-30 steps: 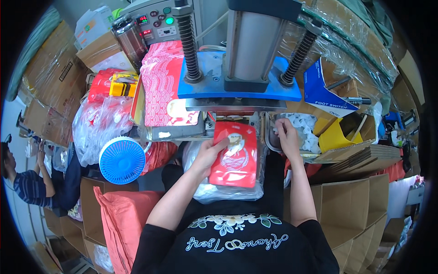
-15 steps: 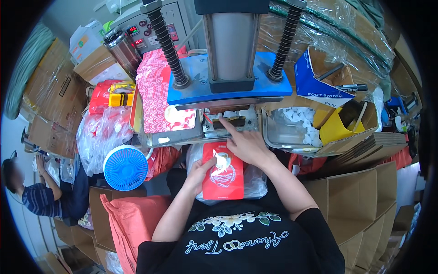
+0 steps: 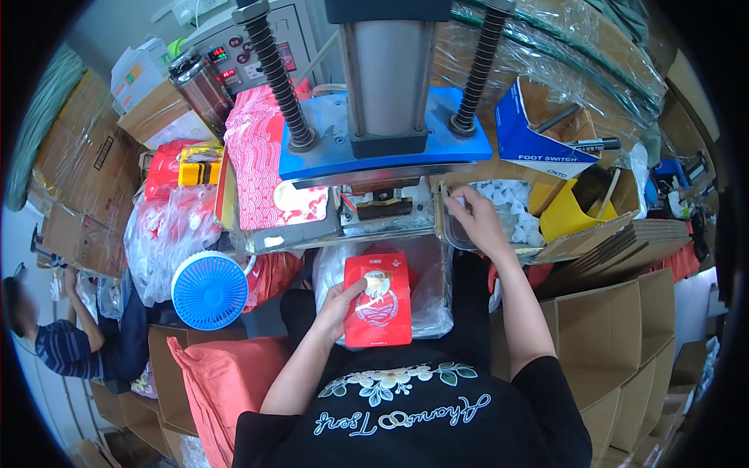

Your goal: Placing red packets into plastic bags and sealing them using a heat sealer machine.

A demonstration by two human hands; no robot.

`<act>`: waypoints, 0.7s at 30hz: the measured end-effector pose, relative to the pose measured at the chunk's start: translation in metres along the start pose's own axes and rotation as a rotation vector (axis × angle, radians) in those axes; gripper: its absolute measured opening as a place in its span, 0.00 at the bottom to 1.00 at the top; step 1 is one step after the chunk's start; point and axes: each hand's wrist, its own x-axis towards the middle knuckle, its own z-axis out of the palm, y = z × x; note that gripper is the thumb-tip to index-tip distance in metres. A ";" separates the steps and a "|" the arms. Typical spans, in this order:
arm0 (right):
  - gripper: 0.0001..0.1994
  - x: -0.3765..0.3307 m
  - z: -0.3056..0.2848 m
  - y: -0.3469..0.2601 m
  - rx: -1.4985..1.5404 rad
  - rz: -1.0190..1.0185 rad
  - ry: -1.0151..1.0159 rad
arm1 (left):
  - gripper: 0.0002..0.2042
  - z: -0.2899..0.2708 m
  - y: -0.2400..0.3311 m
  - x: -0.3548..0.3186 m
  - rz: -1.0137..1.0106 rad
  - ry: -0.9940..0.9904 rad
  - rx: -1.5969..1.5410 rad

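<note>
A cramped workshop — a heavy press (image 3: 390, 78) with thick springs (image 3: 275, 76) and a blue plate (image 3: 335, 139), a control box (image 3: 264, 37) with buttons (image 3: 243, 58) behind it, open cardboard boxes (image 3: 597, 327) on both sides — and another person (image 3: 69, 345) off to the left.

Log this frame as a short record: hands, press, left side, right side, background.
left hand: holding a red pouch, thumb on its front; hand at the pouch's left edge
right hand: right hand at the left end of a clear tray; fingers bunched, cannot tell if they hold anything
press: blue plate between two spring-wrapped posts
left side: pink-and-white patterned material, blue-and-white fan
right side: crumpled white pieces in the tray, yellow container
background: another person at far left
</note>
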 end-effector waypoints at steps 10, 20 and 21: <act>0.10 0.070 0.043 0.019 -0.713 -0.387 -0.099 | 0.17 -0.010 -0.012 -0.013 -0.028 0.111 -0.045; 0.09 0.055 0.036 0.008 -0.526 -0.306 0.034 | 0.16 -0.130 -0.027 -0.013 0.344 0.409 -0.297; 0.10 0.045 0.030 0.007 -0.364 -0.337 0.112 | 0.15 -0.152 -0.028 -0.010 0.343 0.528 -0.404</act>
